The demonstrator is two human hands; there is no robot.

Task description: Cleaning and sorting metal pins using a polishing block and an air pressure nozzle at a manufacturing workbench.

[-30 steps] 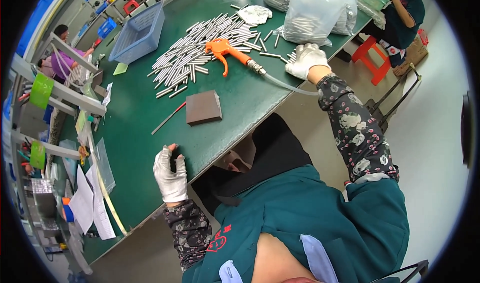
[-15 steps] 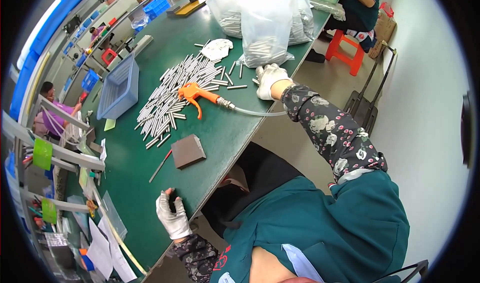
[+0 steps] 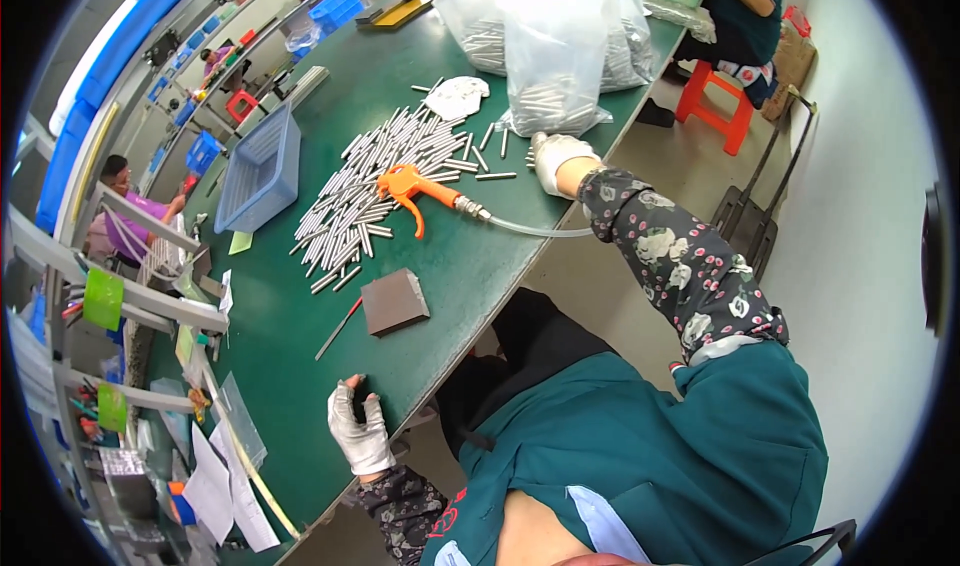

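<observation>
The air blow gun lay on the counter, its nozzle pointing right. Metal rods spread left of and behind it, a basket farther left. A sanding block lay before it; bags of rods stood behind, to its right.

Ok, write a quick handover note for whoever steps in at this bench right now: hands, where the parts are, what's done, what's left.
Left hand: gloved, resting flat on the green table near its front edge, holding nothing.
Right hand: gloved, stretched out to the clear bag of metal rods; whether it grips the bag cannot be told.
Loose metal rods lie spread mid-table, with the orange air blow gun and its hose beside them.
Grey block and a thin red-tipped stick sit nearer.
Blue basket looks empty.
Done: one pile laid out. Left: bagged rods.
</observation>
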